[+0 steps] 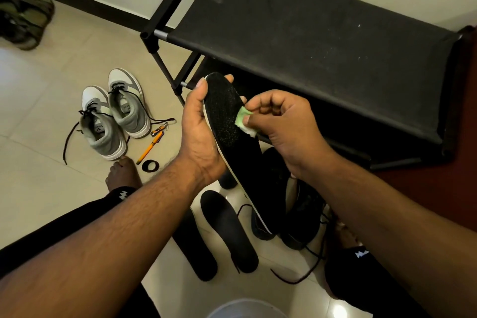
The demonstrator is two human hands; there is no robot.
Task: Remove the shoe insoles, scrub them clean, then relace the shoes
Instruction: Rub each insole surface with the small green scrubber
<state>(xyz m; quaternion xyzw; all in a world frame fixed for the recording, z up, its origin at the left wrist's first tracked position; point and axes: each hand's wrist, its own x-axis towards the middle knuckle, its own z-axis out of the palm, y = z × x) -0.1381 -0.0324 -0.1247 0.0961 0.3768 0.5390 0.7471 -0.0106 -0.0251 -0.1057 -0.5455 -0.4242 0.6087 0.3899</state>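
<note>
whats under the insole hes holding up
Under the held insole lie black shoes with loose laces and two more insoles on the floor. The insole hides parts of the shoes.

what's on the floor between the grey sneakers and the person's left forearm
In the head view, an orange pen, a small orange clip-like tool and a black ring lie on the tiles between the grey sneakers and the left forearm.

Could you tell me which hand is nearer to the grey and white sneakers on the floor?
Left. The left hand, gripping the insole, is just right of the grey and white sneakers; the right hand, pinching the green sponge, is farther right.
</note>
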